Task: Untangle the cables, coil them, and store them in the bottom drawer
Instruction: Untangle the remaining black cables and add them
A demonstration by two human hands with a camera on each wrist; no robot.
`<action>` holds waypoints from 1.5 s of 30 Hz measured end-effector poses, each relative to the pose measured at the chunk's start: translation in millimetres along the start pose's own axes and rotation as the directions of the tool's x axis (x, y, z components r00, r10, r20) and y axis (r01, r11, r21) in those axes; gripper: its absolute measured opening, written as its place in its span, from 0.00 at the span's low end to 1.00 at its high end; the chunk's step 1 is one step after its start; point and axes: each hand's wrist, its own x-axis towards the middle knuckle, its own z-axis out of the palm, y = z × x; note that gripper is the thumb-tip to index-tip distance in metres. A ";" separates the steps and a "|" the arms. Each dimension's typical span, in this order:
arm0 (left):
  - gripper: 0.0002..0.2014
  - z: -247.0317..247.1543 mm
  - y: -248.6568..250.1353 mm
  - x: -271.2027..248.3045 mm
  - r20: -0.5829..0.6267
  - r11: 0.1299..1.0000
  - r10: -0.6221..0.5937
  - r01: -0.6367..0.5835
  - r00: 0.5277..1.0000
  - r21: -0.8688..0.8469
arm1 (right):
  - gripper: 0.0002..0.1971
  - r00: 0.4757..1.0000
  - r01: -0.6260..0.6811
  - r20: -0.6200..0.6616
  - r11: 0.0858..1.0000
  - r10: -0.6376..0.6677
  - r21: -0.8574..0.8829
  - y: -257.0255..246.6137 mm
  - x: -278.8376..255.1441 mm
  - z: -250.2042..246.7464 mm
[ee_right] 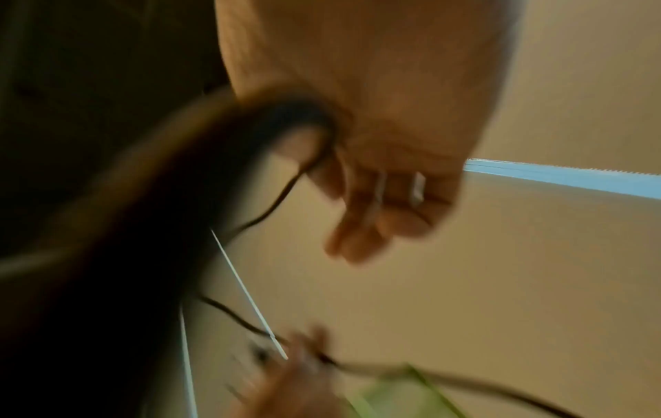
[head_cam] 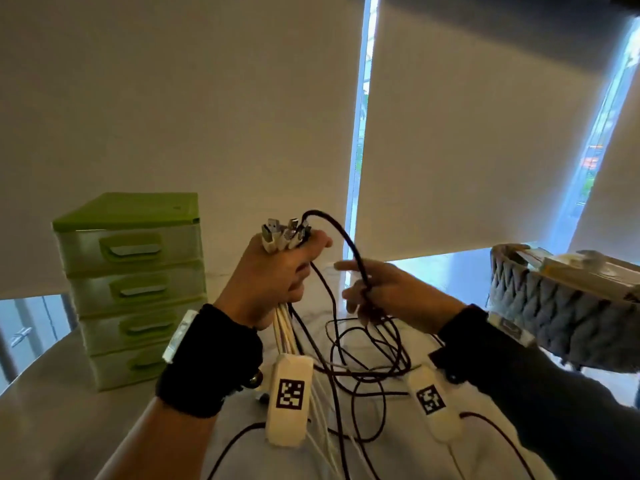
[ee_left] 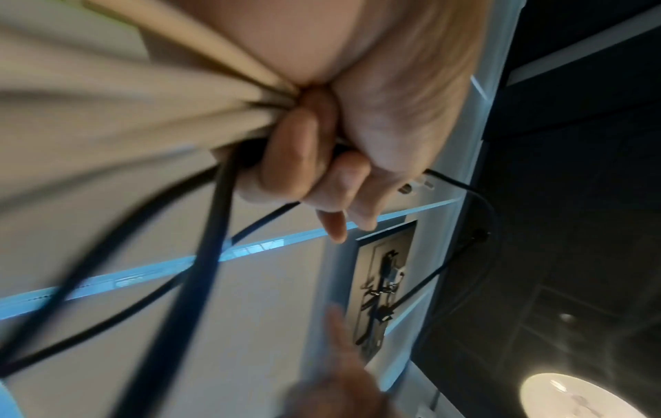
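Left hand [head_cam: 277, 271]: raised, clenched round a bunch of cables [head_cam: 287, 327], plug ends [head_cam: 284, 232] sticking up out of the fist, white and dark leads hanging down below it past the wrist. Left wrist view confirms fingers [ee_left: 296, 167] wrapped tight on white and black leads.

Right hand [head_cam: 377, 292]: just beside the left, slightly lower; fingers curled round one dark cable [head_cam: 349, 251]. That cable arcs up from the plug bunch, over, and down through the right fist, so its run lies left hand to right hand, then drops. Right wrist view blurred; grip detail not clear there.

Rest of the leads: loose tangle [head_cam: 367, 358] on the bench [head_cam: 104, 427] directly below both hands.

Drawer unit [head_cam: 131, 289]: green, four drawers, left of the left hand, all closed. Bottom drawer [head_cam: 128, 367] nearer left hand.

Judgement: untangling stage, no coils made yet. Next pull prob. runs along the dark cable, away from the left fist. Snag risk at the tangle below
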 end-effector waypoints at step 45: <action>0.11 -4.4 -50.3 19.5 0.093 0.839 -0.048 -0.011 0.995 0.544 | 0.16 0.696 0.572 -0.644 0.787 -0.318 0.230 -73.5 15.0 -23.1</action>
